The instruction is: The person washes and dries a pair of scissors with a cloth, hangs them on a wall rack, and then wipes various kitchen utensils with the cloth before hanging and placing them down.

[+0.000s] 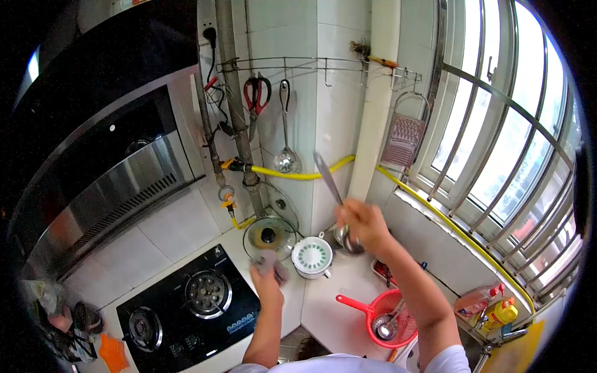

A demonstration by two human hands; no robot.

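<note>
My right hand (364, 224) is raised over the counter corner, its fingers wrapped round a metal ladle (328, 176). The ladle's flat handle points up towards the wall, and a shiny rounded part shows just below the fist, partly hidden by it. My left hand (266, 283) grips a crumpled grey cloth (271, 263), slightly blurred, at the edge of the stove. Between the two hands stands a white lidded pot (312, 256) with a green pattern on top. A glass lid (255, 239) with a black knob leans behind the cloth.
A black gas stove (174, 323) lies at left under the range hood (124, 193). A red strainer (368, 311) holds metal utensils at front right. Scissors (255, 99) and a skimmer (286, 155) hang from the wire rack (298, 67); a yellow hose (292, 176) crosses the wall.
</note>
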